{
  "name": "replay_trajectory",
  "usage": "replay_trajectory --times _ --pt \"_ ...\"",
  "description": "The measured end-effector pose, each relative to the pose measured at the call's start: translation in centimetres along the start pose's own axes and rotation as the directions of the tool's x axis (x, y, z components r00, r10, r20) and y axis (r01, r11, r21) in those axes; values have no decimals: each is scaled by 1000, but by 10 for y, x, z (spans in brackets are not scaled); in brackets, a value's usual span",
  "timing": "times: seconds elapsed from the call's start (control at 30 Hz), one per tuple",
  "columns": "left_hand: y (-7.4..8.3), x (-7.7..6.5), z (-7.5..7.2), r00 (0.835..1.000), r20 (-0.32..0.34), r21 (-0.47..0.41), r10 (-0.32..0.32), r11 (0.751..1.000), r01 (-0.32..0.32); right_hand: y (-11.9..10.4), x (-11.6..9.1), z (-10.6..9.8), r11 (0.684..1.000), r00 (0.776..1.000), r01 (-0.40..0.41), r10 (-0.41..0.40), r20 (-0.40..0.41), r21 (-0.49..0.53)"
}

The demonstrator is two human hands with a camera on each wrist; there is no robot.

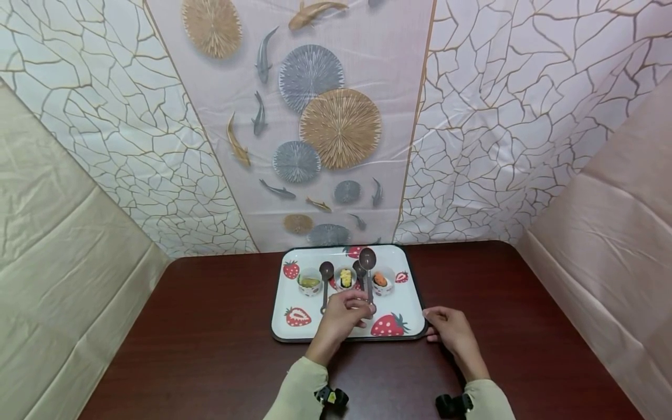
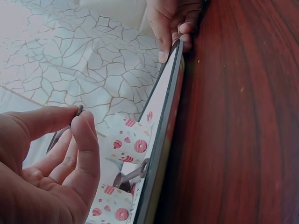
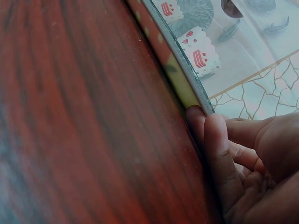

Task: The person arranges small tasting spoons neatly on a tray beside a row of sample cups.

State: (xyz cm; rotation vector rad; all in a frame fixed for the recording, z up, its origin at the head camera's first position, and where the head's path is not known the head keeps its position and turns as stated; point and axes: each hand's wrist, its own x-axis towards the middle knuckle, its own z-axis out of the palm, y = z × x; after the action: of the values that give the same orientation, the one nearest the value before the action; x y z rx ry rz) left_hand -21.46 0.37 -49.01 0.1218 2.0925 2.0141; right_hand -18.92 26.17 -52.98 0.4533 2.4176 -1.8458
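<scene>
My left hand [image 1: 342,315] pinches the ringed handle end of a dark brown measuring spoon [image 1: 367,258], held above the tray between thumb and fingertips. In the left wrist view the rest of that spoon is mostly hidden behind the fingers. My right hand [image 1: 452,329] grips the near right corner of the white strawberry-print tray [image 1: 336,333], thumb and fingers at its dark rim. Two more dark spoons lie on the tray, a left spoon [image 1: 326,270] and a middle spoon [image 1: 359,269], between small printed paper cups.
The left cup [image 1: 310,290] holds something green, the middle cup [image 1: 346,279] a yellow-topped black piece, the right cup [image 1: 383,286] an orange-topped one. The tray sits at the far side of a dark reddish wooden table [image 1: 210,350]. Patterned cloth [image 1: 472,116] hangs behind.
</scene>
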Motion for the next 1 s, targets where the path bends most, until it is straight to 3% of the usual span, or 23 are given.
replay_trajectory --times 0.27,0.57,1.0 --pt "-2 2 10 1000 10 -36 30 999 -29 -2 0 0 1000 1000 -5 5 7 17" --pt "-3 8 28 1000 -13 -115 -19 993 17 -2 1 0 1000 1000 -14 14 9 28" --pt "-2 15 47 998 25 -100 -56 993 58 -1 1 1 1000 1000 -9 9 1 29"
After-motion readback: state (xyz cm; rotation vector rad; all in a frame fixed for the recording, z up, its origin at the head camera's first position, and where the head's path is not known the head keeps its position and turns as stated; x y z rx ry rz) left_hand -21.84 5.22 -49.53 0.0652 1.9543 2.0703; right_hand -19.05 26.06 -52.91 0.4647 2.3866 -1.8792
